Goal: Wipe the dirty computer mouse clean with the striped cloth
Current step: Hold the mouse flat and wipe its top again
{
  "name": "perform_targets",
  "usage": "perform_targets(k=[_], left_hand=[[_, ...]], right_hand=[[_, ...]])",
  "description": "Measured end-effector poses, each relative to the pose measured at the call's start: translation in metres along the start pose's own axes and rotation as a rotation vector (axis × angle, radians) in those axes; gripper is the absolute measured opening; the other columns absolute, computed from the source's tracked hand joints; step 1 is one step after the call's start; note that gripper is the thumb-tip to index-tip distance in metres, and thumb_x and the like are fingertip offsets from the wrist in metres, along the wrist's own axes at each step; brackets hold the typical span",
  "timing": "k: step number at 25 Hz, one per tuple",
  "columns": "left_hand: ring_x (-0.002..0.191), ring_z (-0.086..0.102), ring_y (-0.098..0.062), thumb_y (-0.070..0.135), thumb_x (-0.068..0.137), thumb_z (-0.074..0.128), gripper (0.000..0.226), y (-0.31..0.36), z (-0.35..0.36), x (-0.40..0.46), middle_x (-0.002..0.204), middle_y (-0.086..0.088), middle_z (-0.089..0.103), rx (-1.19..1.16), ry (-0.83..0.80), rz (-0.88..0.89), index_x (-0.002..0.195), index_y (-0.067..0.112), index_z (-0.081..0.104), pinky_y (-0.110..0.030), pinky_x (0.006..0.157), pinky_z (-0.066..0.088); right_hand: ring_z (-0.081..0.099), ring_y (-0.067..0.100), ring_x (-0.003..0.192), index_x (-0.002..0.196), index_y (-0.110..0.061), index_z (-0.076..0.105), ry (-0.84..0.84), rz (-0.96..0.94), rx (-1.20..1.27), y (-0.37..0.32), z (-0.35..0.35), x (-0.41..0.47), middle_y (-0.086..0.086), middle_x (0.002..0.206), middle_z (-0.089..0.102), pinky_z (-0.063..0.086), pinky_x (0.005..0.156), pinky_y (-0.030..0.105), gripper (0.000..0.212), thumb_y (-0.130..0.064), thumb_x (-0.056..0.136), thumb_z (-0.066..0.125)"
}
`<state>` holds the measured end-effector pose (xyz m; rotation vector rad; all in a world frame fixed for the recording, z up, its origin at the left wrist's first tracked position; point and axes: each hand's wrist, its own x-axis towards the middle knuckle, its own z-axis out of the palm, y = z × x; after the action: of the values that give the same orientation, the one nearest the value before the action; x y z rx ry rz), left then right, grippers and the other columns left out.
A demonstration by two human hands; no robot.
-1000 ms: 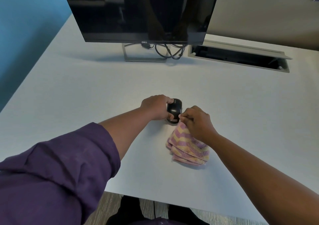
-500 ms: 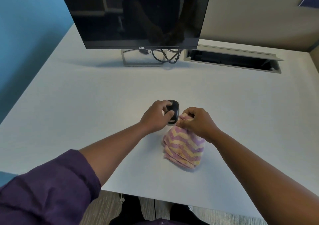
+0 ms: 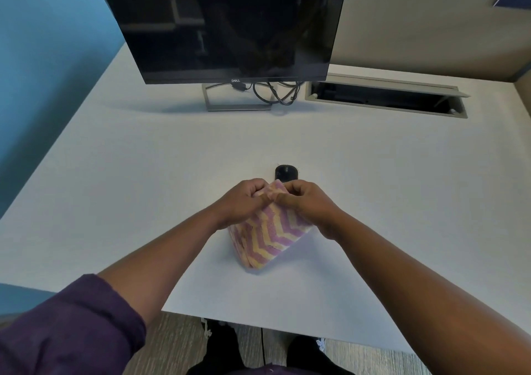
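Both hands, left hand (image 3: 244, 202) and right hand (image 3: 304, 202), pinch the striped cloth (image 3: 270, 235) at its top edge. We note the mouse (image 3: 286, 172) lying free just beyond, on the white desk (image 3: 143, 159). Dark monitor (image 3: 224, 24) behind; teal wall (image 3: 43, 58) leftward.

Blue wall (image 3: 43, 58), white desk (image 3: 143, 173), wood-grain floor (image 3: 178, 343)

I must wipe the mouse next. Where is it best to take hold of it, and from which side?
Probably grip the mouse by its two long flanks, coming from above. It lies flat on the desk, free beyond both hands.
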<state>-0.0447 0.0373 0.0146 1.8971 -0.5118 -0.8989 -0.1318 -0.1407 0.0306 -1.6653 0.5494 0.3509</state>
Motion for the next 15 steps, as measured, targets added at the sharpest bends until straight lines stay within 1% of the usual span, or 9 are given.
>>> perform_targets(k=[2,4,5,6,7,8,11,14,15], left_hand=[[0.07,0.052,-0.007,0.036,0.1,0.06,0.025,-0.001,-0.005,0.001,0.074,0.012,0.056,-0.013,-0.001,-0.031,0.083,0.018,0.06,-0.026,0.062,0.046],[0.083,0.056,-0.006,0.037,0.097,0.063,0.01,-0.001,-0.004,0.001,0.084,0.022,0.06,0.095,0.068,-0.017,0.089,0.031,0.063,-0.026,0.071,0.048],[0.095,0.053,-0.007,0.04,0.094,0.064,0.008,-0.002,-0.002,0.001,0.097,0.022,0.06,0.289,0.195,0.034,0.098,0.033,0.063,-0.03,0.08,0.045],[0.103,0.047,-0.009,0.042,0.091,0.066,0.018,-0.003,0.001,-0.001,0.107,0.019,0.056,0.514,0.364,0.109,0.105,0.03,0.062,-0.033,0.084,0.039],[0.104,0.044,-0.012,0.041,0.088,0.067,0.022,-0.004,0.003,-0.004,0.11,0.014,0.054,0.641,0.495,0.2,0.104,0.027,0.06,-0.034,0.083,0.036],[0.1,0.046,-0.014,0.038,0.085,0.067,0.02,-0.002,0.005,-0.006,0.106,0.011,0.053,0.653,0.55,0.283,0.098,0.027,0.058,-0.033,0.079,0.037],[0.089,0.056,-0.016,0.029,0.081,0.059,0.007,0.0,0.009,-0.011,0.094,0.008,0.056,0.411,0.404,0.298,0.082,0.024,0.054,-0.038,0.071,0.051],[0.084,0.059,-0.025,0.027,0.084,0.061,0.018,-0.003,0.005,-0.011,0.087,-0.003,0.061,0.267,0.264,0.19,0.088,0.011,0.055,-0.052,0.076,0.052],[0.083,0.059,-0.025,0.031,0.083,0.06,0.019,-0.002,0.003,-0.011,0.083,-0.003,0.061,0.267,0.232,0.16,0.086,0.014,0.053,-0.052,0.077,0.051]], right_hand=[[0.074,0.025,0.098,0.106,-0.021,0.073,0.0,0.007,0.013,0.001,0.002,0.002,0.001,0.104,0.077,0.062,0.091,0.045,0.025,-0.042,0.092,0.074],[0.073,0.026,0.099,0.109,-0.021,0.07,0.02,-0.015,0.037,0.004,0.007,0.003,0.004,0.105,0.076,0.061,0.092,0.047,0.022,-0.037,0.094,0.074],[0.073,0.025,0.097,0.109,-0.023,0.069,0.042,-0.027,0.042,0.005,0.01,0.003,0.005,0.103,0.076,0.061,0.091,0.047,0.02,-0.035,0.094,0.073],[0.074,0.024,0.095,0.109,-0.026,0.067,0.071,-0.033,0.045,0.006,0.013,0.004,0.004,0.101,0.076,0.062,0.089,0.046,0.019,-0.036,0.094,0.073],[0.074,0.023,0.092,0.109,-0.027,0.064,0.099,-0.035,0.055,0.007,0.016,0.004,0.003,0.098,0.076,0.063,0.087,0.046,0.021,-0.038,0.093,0.074],[0.074,0.024,0.09,0.108,-0.028,0.061,0.117,-0.037,0.075,0.008,0.019,0.004,0.004,0.096,0.075,0.063,0.086,0.045,0.025,-0.041,0.092,0.075],[0.067,0.027,0.082,0.106,-0.019,0.056,0.15,-0.046,0.102,0.009,0.029,0.006,0.016,0.099,0.07,0.058,0.076,0.039,0.038,-0.045,0.088,0.077],[0.068,0.031,0.095,0.109,-0.016,0.056,0.12,-0.03,0.163,0.009,0.037,0.009,0.015,0.105,0.07,0.058,0.084,0.044,0.017,-0.023,0.098,0.067],[0.069,0.032,0.1,0.112,-0.015,0.056,0.083,-0.017,0.221,0.01,0.039,0.009,0.016,0.11,0.071,0.058,0.088,0.046,0.014,-0.014,0.099,0.062]])
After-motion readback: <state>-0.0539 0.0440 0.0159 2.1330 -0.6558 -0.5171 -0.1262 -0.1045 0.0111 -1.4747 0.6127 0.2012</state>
